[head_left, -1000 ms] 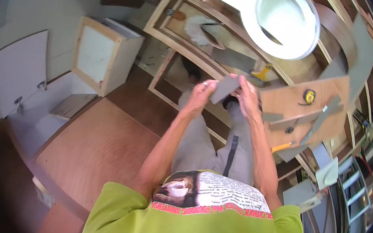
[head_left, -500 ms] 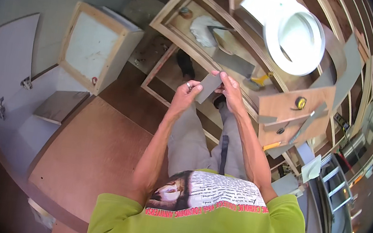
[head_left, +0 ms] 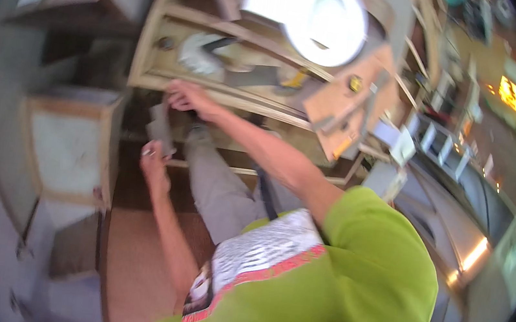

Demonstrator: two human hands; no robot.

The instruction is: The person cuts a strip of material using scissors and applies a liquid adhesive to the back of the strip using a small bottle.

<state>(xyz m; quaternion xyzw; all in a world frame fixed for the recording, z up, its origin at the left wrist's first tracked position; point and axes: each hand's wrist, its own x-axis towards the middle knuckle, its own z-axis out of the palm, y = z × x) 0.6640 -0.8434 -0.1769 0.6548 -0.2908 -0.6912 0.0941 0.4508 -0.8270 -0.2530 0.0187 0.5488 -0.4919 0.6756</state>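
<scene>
Both my hands are on a thin grey rectangular piece [head_left: 161, 126], blurred by motion, its material unclear. My left hand [head_left: 155, 162] pinches its lower end. Up at its other end is my right hand [head_left: 191, 98], fingers closed against it, close to the rail of a wooden frame [head_left: 240, 101]. The piece stands tilted between the hands, above the gap beside my legs.
Inside the frame lie a white crumpled bag [head_left: 199, 57] and a yellow-handled tool [head_left: 295, 79]. A white object with an oval opening [head_left: 326, 23] rests on it. To the right, a wooden board [head_left: 317, 110] carries a tape measure [head_left: 355, 83]. A box cabinet [head_left: 66, 145] stands left.
My view and body have turned. Both hands have moved left with the grey piece, which now stands more upright, my right arm reaching across my legs.
</scene>
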